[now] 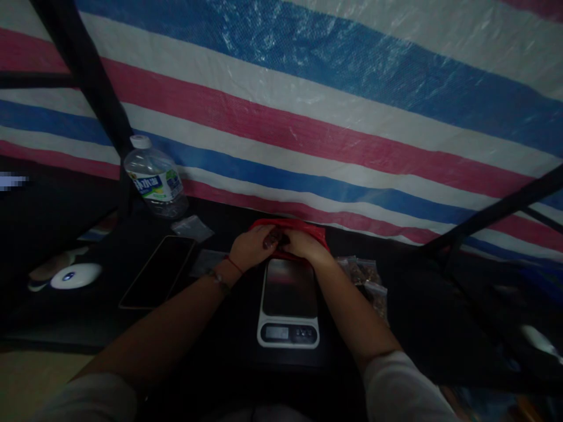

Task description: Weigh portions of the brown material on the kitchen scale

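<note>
My left hand (252,246) has its fingers closed round a small, shiny, dark brown bundle (273,237) that looks like a clear bag with brown pieces in it. Close beside it, my right hand (304,242) reaches in at the mouth of a red plastic bag (319,232), its fingertips hidden among dark contents. Just below both hands lies a white kitchen scale (288,335) with a dark weighing plate and a lit display. Several small zip bags of brown pieces (377,298) lie to the right of my right forearm.
On the left are a clear plastic bottle (156,181), an empty-looking zip bag (192,228), a dark phone (158,272) and a white oval mouse-like object (76,275). A striped tarp (308,129) hangs behind the black table, between dark frame bars (94,82).
</note>
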Tool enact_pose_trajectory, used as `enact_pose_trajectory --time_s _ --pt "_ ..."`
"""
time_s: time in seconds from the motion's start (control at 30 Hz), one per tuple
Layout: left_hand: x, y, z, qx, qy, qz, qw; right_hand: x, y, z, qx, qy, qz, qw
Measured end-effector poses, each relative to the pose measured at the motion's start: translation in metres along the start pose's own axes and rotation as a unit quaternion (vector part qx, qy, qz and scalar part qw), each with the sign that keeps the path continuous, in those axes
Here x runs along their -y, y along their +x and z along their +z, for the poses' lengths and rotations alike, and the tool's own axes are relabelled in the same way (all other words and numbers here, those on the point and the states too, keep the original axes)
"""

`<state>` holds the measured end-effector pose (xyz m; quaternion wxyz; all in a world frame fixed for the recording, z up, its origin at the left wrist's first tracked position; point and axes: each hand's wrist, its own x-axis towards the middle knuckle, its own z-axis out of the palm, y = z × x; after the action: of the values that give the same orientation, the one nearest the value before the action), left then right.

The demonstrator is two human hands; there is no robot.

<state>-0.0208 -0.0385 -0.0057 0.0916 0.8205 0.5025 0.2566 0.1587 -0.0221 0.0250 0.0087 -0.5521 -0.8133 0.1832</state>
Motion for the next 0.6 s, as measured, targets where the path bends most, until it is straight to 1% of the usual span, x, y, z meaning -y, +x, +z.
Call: enact_pose_trajectory --time_s 0.1,0.2,0.4,0.6 --pt "0.0 0.0 0.002 0.007 0.015 -0.033 0.999 0.002 0.007 0.005 0.002 -0.019 -0.005 1.0" --pt "0.002 0.002 0.003 0.025 0.013 -0.049 0.998 0.0 0.009 0.009 -0.005 -0.01 -0.01 1.0" --pt "0.012 0.004 0.011 0.024 0.003 -0.048 0.999 -0.007 0.004 0.01 0.001 0.041 -0.002 0.999" --pt "0.015 0.005 0.014 0.031 -0.005 -0.035 0.999 -0.011 0.002 0.011 -0.014 0.012 0.006 1.0"
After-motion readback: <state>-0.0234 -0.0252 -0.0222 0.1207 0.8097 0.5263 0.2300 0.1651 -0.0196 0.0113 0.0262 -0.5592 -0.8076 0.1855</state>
